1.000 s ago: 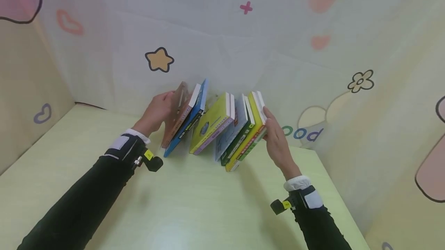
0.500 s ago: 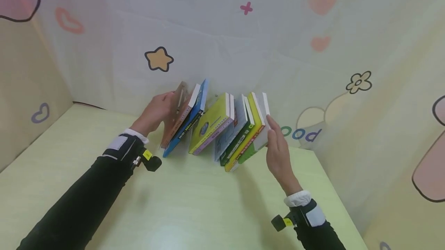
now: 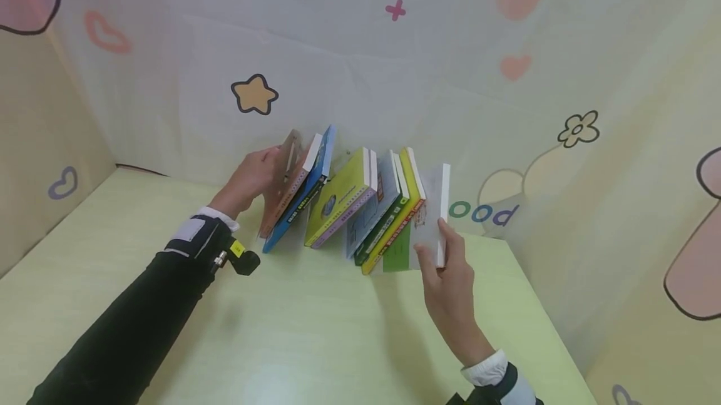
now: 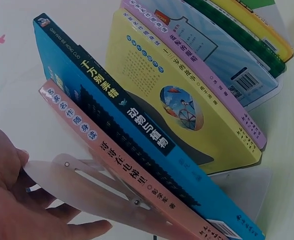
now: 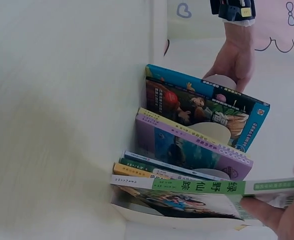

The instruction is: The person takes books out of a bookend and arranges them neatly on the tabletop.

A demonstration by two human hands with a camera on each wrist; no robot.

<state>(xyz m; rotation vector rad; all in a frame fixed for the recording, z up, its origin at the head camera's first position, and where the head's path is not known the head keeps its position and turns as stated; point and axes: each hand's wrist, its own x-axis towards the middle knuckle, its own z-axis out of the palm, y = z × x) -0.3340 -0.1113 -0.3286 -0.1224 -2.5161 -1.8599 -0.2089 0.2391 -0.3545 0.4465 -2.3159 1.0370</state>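
Note:
A row of slanted books stands in a translucent folding book rack (image 4: 82, 187) at the back of the table. My left hand (image 3: 250, 181) grips the rack's left end panel, beside a pink book (image 4: 112, 155) and a blue book (image 4: 137, 125). At the right end, my right hand (image 3: 449, 292) pinches a white-and-green book (image 3: 432, 198) by its near edge, thumb on the cover and fingers on the far side. That book is angled out from the yellow book (image 3: 414, 170), its lower part still close against the row. Its green-and-white spine (image 5: 201, 186) shows in the right wrist view.
Between them stand a yellow-green book (image 3: 338, 201), a purple-spined book (image 4: 201, 75), a pale blue book (image 3: 374, 205) and a dark green book (image 3: 388, 226). The pale table (image 3: 270, 336) extends in front; a printed cloth wall (image 3: 338, 48) rises right behind the row.
My right hand has moved right and toward me, swinging the white-and-green book away from the yellow one so its cover shows. My left hand stays on the rack's panel.

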